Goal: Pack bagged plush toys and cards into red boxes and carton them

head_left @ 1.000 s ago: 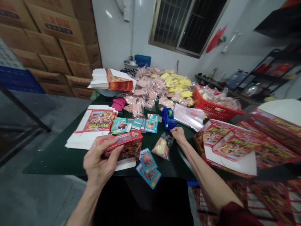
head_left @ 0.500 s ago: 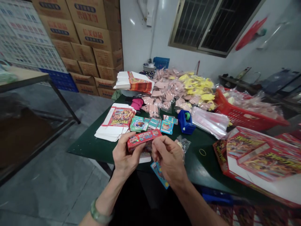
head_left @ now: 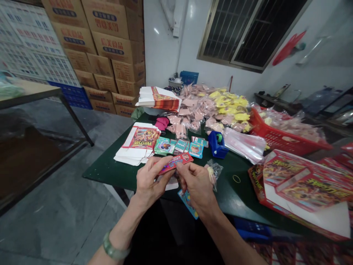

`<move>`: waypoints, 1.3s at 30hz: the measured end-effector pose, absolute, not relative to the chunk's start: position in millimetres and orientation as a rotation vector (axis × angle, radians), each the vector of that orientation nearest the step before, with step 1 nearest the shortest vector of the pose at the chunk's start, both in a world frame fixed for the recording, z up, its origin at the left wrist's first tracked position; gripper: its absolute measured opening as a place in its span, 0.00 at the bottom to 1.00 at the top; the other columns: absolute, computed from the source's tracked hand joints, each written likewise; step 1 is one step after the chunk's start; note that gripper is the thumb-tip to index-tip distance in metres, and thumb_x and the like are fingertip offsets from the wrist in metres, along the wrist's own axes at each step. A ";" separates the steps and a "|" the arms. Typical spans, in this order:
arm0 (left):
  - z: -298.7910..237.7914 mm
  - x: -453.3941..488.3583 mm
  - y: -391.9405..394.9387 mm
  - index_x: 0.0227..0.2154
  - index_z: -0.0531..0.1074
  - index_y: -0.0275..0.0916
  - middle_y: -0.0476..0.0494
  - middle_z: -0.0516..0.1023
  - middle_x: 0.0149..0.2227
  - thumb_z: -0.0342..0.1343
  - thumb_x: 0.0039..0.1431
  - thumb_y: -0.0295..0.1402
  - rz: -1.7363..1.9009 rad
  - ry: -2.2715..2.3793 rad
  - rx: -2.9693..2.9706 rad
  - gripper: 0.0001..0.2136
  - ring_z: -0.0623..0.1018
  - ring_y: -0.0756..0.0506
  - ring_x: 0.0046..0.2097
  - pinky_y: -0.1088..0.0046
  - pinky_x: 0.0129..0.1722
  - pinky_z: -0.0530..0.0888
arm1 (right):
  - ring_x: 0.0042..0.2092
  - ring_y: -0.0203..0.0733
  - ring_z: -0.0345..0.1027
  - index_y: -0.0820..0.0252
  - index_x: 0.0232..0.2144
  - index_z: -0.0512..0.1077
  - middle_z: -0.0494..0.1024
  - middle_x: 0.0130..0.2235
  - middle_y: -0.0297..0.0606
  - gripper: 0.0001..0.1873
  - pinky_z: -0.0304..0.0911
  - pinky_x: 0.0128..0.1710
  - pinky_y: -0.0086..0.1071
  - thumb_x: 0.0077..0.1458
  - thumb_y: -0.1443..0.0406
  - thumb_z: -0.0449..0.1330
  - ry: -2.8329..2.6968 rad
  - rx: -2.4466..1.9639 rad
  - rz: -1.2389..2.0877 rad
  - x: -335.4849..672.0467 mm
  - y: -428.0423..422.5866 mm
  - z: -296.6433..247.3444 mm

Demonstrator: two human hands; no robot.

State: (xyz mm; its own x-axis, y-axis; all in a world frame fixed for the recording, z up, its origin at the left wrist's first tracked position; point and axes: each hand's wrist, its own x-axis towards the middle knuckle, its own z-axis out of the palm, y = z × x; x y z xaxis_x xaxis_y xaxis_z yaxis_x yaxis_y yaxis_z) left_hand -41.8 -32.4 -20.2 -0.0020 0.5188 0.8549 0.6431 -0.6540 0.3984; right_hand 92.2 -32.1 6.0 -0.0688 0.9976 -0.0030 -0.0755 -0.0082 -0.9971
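Note:
A small red printed carton [head_left: 178,161] is held over the near edge of the table. My left hand [head_left: 151,180] wraps round its left end, thumb below and fingers on top. At its right end my right hand [head_left: 199,184] is closed, with thumb and forefinger pinching the edge. The palm side and the carton's underside are hidden. Below my right hand a blue card [head_left: 188,204] lies at the table edge. Just beyond the carton lie green cards [head_left: 164,146] and a stack of blue cards [head_left: 196,150]. A bagged toy [head_left: 213,173] rests right of my right hand.
Flat printed cartons [head_left: 138,145] lie on the left of the green table [head_left: 103,170]. Farther back is a heap of bagged pink and yellow toys [head_left: 193,110]. A blue tape dispenser [head_left: 217,145], clear bags [head_left: 242,143], a red basket [head_left: 284,138] and a large display box [head_left: 303,187] stand rightward.
The carton has tipped so that its printed face looks flatter and thinner. My right hand's fingers have moved in against its right end. The view has shifted slightly.

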 end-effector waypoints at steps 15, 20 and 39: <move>5.1 -52.8 -28.3 0.49 0.70 0.40 0.49 0.65 0.29 0.53 0.56 0.29 -1.479 -1.283 -2.519 0.17 0.68 0.53 0.27 0.78 0.24 0.66 | 0.15 0.28 0.56 0.61 0.19 0.67 0.64 0.14 0.26 0.17 0.56 0.15 0.23 0.47 0.54 0.61 -1.033 -1.043 1.379 82.5 -29.8 -19.7; -0.8 -42.6 -16.3 0.39 0.76 0.38 0.53 0.64 0.23 0.60 0.53 0.30 -1.616 -1.327 -2.153 0.10 0.67 0.55 0.24 0.80 0.22 0.64 | 0.12 0.27 0.50 0.58 0.15 0.59 0.58 0.10 0.23 0.20 0.46 0.12 0.22 0.46 0.53 0.60 -1.078 -1.153 1.550 80.1 -46.0 -42.6; -12.0 -61.7 -25.1 0.45 0.70 0.40 0.45 0.75 0.42 0.59 0.51 0.30 -1.699 -1.550 -2.236 0.16 0.75 0.46 0.43 0.71 0.44 0.72 | 0.46 0.52 0.68 0.60 0.48 0.68 0.74 0.47 0.47 0.30 0.61 0.45 0.41 0.44 0.53 0.63 -1.982 -2.140 0.376 241.2 56.2 -56.6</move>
State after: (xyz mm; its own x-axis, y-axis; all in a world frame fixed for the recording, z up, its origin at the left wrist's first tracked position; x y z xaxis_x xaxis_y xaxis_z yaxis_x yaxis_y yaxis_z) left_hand -61.7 -25.1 -12.0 -0.0271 0.7076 0.7061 0.6383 -0.5314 0.5570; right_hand 241.2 56.2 -56.6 0.0683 0.9964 -0.0501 0.9454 -0.0807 -0.3158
